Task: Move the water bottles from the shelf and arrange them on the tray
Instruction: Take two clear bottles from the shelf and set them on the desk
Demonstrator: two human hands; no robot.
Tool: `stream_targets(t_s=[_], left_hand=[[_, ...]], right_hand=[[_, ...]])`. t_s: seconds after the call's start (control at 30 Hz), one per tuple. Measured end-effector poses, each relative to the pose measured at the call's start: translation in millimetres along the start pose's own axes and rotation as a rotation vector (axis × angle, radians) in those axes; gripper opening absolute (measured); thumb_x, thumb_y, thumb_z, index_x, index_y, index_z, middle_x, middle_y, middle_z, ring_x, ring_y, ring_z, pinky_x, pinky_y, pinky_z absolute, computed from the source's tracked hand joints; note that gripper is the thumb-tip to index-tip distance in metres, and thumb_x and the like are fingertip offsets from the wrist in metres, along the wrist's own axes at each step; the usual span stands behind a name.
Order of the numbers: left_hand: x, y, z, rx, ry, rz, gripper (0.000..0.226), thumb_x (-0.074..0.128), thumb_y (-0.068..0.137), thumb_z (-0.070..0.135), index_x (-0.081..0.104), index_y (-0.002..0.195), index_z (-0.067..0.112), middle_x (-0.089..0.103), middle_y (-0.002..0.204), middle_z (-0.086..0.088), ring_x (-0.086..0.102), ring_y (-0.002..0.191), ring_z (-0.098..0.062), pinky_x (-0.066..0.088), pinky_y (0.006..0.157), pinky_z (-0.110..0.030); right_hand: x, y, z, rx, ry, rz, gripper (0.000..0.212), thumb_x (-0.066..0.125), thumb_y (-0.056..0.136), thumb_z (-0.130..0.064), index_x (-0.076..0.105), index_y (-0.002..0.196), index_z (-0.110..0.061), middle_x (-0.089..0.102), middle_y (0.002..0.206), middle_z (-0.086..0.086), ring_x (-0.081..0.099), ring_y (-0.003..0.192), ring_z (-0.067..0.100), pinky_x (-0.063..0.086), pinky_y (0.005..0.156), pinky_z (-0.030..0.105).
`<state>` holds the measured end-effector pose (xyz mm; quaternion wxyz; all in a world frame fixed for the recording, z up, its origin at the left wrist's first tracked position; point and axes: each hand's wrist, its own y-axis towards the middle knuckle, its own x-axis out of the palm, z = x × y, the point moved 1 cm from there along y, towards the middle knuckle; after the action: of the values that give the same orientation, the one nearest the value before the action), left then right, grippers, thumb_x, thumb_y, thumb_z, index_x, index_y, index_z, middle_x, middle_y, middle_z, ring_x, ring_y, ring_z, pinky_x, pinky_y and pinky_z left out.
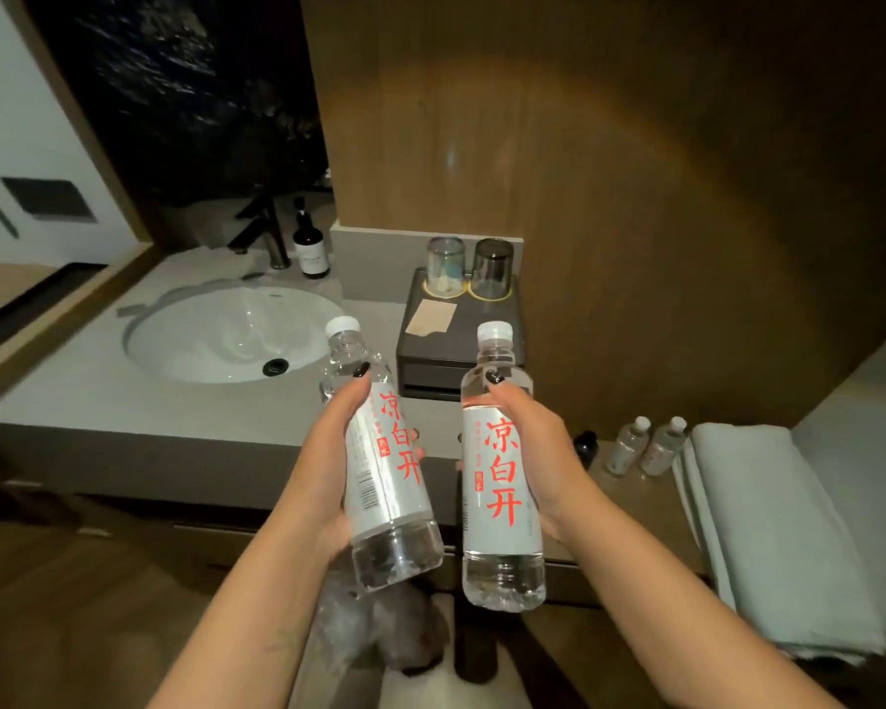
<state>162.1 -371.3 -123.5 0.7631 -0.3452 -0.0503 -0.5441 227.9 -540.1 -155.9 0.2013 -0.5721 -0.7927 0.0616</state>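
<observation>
My left hand grips a clear water bottle with a white cap and red lettering, tilted slightly left. My right hand grips a second, matching water bottle, held nearly upright. Both bottles hang in the air in front of the counter edge. Beyond them on the counter sits the dark tray, with two upturned glasses at its back and a paper card on its top. Two more small bottles stand on the lower shelf at the right, beside a dark-capped bottle.
A round white sink with a dark tap is set into the grey counter at the left. A brown pump bottle stands behind it. Folded white towels lie on the shelf at the right. A wooden wall rises behind.
</observation>
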Motion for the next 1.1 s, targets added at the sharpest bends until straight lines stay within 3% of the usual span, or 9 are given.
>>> stream_targets(t_s=[0.2,0.37,0.57,0.73,0.87,0.97,1.1], left_hand=[[-94,-3,54,-0.015,0.073,0.051,0.049,0.063,0.08,0.052,0.063,0.109,0.012,0.068,0.079,-0.015,0.067,0.065,-0.026,0.054,0.07,-0.036],[-170,4,89,-0.01,0.056,0.13,0.055,0.064,0.078,0.056,0.065,0.11,0.011,0.071,0.077,-0.012,0.069,0.068,-0.026,0.053,0.069,-0.037],[-238,30,136,0.056,0.062,0.234,0.046,0.058,0.083,0.055,0.064,0.105,0.015,0.069,0.088,-0.013,0.066,0.076,-0.026,0.053,0.07,-0.036],[-291,63,181,0.16,0.2,0.301,0.044,0.045,0.09,0.054,0.055,0.115,0.019,0.068,0.098,-0.012,0.07,0.074,-0.022,0.054,0.05,-0.027],[-332,82,226,0.205,0.253,0.311,0.043,0.045,0.09,0.056,0.055,0.116,0.023,0.07,0.1,-0.012,0.074,0.073,-0.023,0.055,0.051,-0.028],[-370,100,262,0.224,0.254,0.304,0.039,0.045,0.09,0.054,0.056,0.112,0.025,0.072,0.094,-0.01,0.074,0.071,-0.022,0.055,0.051,-0.027],[-416,122,298,0.214,0.187,0.253,0.034,0.045,0.093,0.048,0.056,0.113,0.023,0.073,0.088,-0.011,0.073,0.07,-0.026,0.055,0.053,-0.032]], right_hand=[[113,26,32,0.045,-0.02,-0.009,0.071,0.067,0.054,-0.062,0.062,0.1,-0.008,0.063,0.072,0.011,0.064,0.068,0.027,0.051,0.072,0.041],[197,61,45,0.046,-0.089,-0.103,0.058,0.063,0.066,-0.061,0.061,0.1,-0.014,0.064,0.075,0.008,0.064,0.071,0.026,0.051,0.073,0.041],[286,116,48,0.032,-0.118,-0.201,0.029,0.057,0.088,-0.043,0.058,0.086,-0.013,0.064,0.058,0.0,0.063,0.053,0.015,0.049,0.059,0.03],[355,168,56,0.069,-0.143,-0.212,0.037,0.064,0.077,-0.049,0.06,0.088,-0.014,0.065,0.063,0.003,0.064,0.058,0.019,0.049,0.065,0.035],[410,209,49,0.087,-0.16,-0.25,0.033,0.06,0.084,-0.043,0.062,0.093,-0.011,0.066,0.063,0.003,0.065,0.058,0.017,0.05,0.062,0.032],[460,237,49,0.09,-0.211,-0.292,0.039,0.06,0.084,-0.046,0.062,0.104,-0.013,0.07,0.077,0.006,0.069,0.069,0.021,0.055,0.067,0.036],[513,265,58,0.119,-0.232,-0.32,0.034,0.058,0.086,-0.047,0.062,0.101,-0.017,0.071,0.079,0.006,0.069,0.072,0.023,0.057,0.073,0.039]])
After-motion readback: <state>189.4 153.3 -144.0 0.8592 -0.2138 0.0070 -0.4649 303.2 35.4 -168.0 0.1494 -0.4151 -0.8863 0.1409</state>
